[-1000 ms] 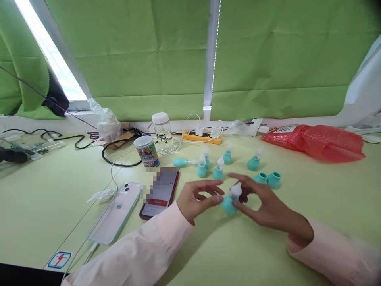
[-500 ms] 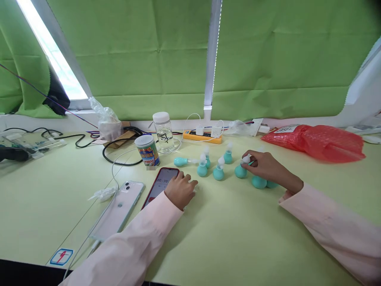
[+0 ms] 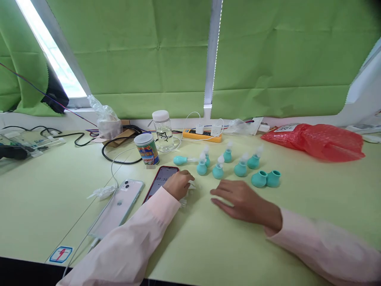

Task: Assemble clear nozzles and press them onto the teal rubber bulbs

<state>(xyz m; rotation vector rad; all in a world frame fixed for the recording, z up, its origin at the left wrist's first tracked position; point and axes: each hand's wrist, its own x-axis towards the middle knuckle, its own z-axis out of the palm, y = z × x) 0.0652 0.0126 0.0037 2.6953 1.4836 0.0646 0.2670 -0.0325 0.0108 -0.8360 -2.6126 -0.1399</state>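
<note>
My left hand point(image 3: 179, 185) is beside the phone with the red case point(image 3: 157, 180), its fingers bent close together over small clear plastic pieces point(image 3: 183, 202). What lies between those fingertips is too small to make out. To the right, my right hand point(image 3: 239, 200) hovers above the table with fingers apart, holding nothing. Behind it stand several turquoise squeeze bulbs with clear tips, among them one bulb point(image 3: 240, 170) and another point(image 3: 254, 161). Two turquoise bulbs without tips, one point(image 3: 258, 179) touching the other point(image 3: 273, 179), sit behind my right wrist. One tipped bulb point(image 3: 180, 160) lies on its side.
A pale phone point(image 3: 119, 204) with a white cable lies at the left. Along the back are a printed can point(image 3: 147, 149), a clear jar point(image 3: 163, 133), an orange power strip point(image 3: 202, 136) and a red plastic bag point(image 3: 315, 143). The table's front edge runs below my arms.
My right hand has let go of the clear tip on a turquoise bulb and moved left and toward me. My left hand has shifted slightly, uncovering more of the clear pieces.
</note>
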